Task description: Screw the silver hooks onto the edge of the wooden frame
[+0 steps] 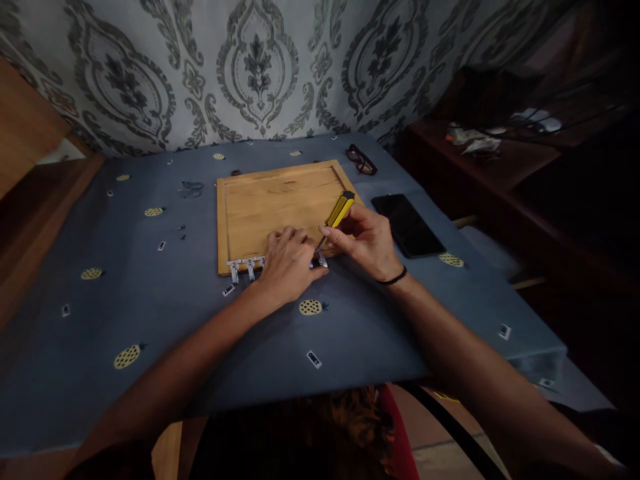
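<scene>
A light wooden panel (pixel 280 207) with a raised frame lies flat on the blue tablecloth. Metal hinges (pixel 235 270) sit in a row along its near edge, at the left. My left hand (pixel 290 263) rests on the near edge, its thumb by another metal hinge (pixel 319 260); its fingers partly cover the row. My right hand (pixel 370 241) is closed around a yellow and black screwdriver (pixel 340 209), tilted, its shaft pointing down at the hinge beside my left fingers. The tip's exact contact is too small to tell.
A black phone (pixel 409 225) lies right of the panel, with dark-framed glasses (pixel 361 160) behind it. Small screws (pixel 182 232) and a clear bag (pixel 191 189) are at the left. A patterned curtain (pixel 257 67) hangs behind the table.
</scene>
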Motion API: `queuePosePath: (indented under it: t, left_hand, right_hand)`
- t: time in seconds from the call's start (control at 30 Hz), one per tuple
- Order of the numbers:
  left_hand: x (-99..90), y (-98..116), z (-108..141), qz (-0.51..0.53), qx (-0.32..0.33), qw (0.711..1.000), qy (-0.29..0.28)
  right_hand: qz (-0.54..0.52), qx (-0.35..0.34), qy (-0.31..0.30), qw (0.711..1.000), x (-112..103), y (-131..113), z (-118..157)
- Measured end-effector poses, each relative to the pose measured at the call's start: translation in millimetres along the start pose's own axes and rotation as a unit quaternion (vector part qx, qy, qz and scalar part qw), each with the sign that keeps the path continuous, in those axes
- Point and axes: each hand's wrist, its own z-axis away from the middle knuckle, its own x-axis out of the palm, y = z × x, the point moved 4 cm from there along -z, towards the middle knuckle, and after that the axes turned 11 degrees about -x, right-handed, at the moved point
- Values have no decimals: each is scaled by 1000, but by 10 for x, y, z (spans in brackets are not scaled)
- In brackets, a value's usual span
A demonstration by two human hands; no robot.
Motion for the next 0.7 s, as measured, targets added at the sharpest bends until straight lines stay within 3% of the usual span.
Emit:
queuePosePath:
  t: [0.2, 0.43, 0.7]
  left_hand:
    - [-15, 5, 0, -7, -4, 1000, -13]
    - [-18, 5, -6, -4, -6, 1000, -18]
    - [-6, 0, 0, 0, -3, 1000, -3]
  right_hand:
    - [-42, 26, 1, 999, -27, 41, -38]
    - [-89, 66, -73, 991, -56, -48, -61]
    - [7, -14, -6, 1000, -64, -82, -40]
